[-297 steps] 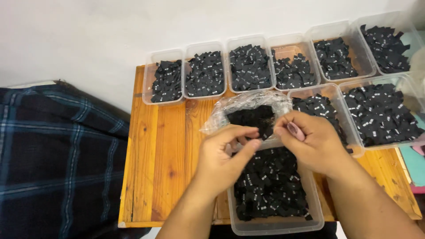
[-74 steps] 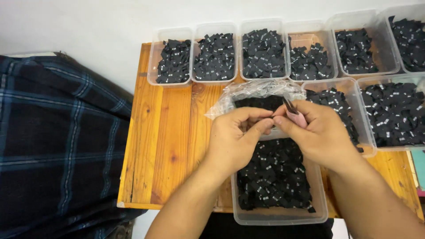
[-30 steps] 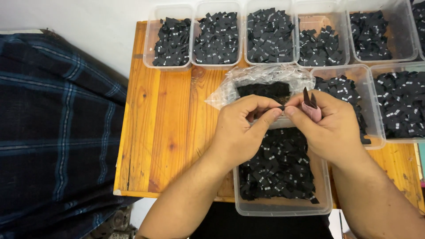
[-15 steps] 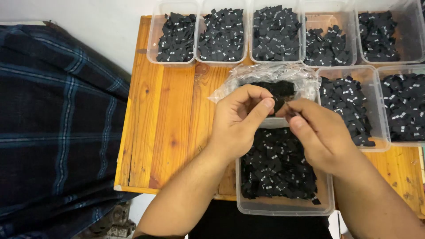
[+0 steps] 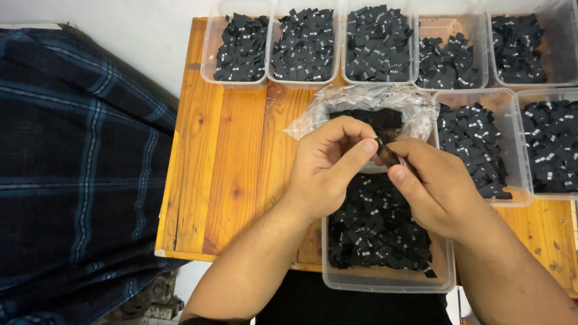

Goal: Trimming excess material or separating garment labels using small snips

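Observation:
My left hand (image 5: 328, 171) and my right hand (image 5: 439, 186) meet above a clear plastic tub (image 5: 385, 281) full of small black fabric labels (image 5: 376, 232). My left thumb and forefinger pinch a small black label (image 5: 374, 144). A thin dark tool (image 5: 389, 155) sticks out of my right hand, held by thumb and fingers, and its tip touches that label. Just behind the hands lies a crumpled clear plastic bag (image 5: 361, 99) with more black pieces inside.
Several clear tubs of black labels line the back of the wooden table (image 5: 229, 156), such as one (image 5: 241, 42) at the far left; two more (image 5: 475, 144) stand at the right. A dark blue plaid cloth (image 5: 72, 168) lies left of the table.
My right hand has tipped down and closed in on the left, so the tool that stood upright a second ago now points at the pinched label. The view has shifted slightly.

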